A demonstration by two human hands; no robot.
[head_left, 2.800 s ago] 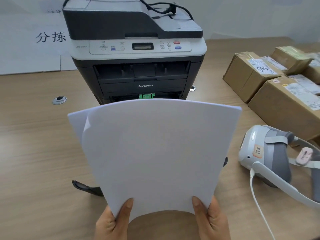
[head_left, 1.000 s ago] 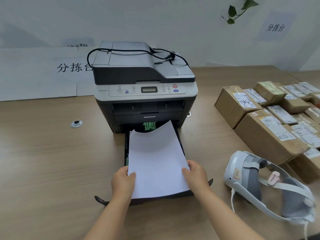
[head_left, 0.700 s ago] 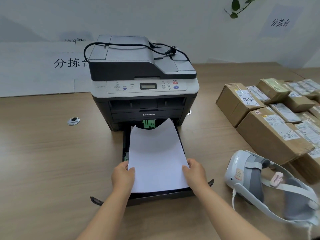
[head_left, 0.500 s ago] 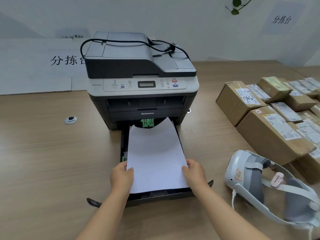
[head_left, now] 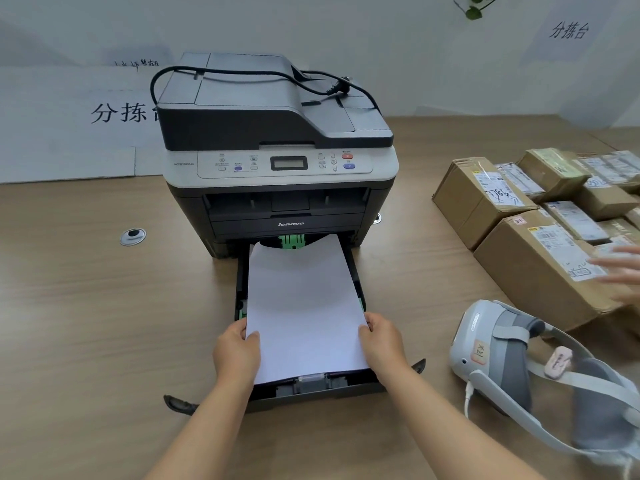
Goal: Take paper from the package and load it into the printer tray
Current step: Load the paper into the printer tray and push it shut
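White paper (head_left: 304,306), a thin stack of sheets, lies over the pulled-out printer tray (head_left: 311,393), its far edge reaching the mouth of the printer (head_left: 280,161) beside a green guide (head_left: 292,241), its near edge just short of the tray's front wall. The left hand (head_left: 236,351) grips the stack's left edge near the front corner, thumb on top of the sheets and fingers (head_left: 232,332) curled down along the side. The right hand (head_left: 382,342) holds the right edge in the same way, thumb resting on the paper and the other fingers wrapped round the edge, so both hands are closed on the stack. The tray is black and juts from the printer's base across the wooden counter (head_left: 86,323). A black power cord (head_left: 242,72) lies looped on the printer's grey lid. To the right, a white and grey headset (head_left: 502,355) rests on the counter, with brown cardboard boxes (head_left: 540,268) bearing shipping labels behind it. At the far right edge a blurred hand of another person (head_left: 620,271) shows over the boxes. A round metal grommet (head_left: 133,236) sits in the counter to the left of the printer, and paper signs (head_left: 69,133) with printed characters hang on the wall behind.
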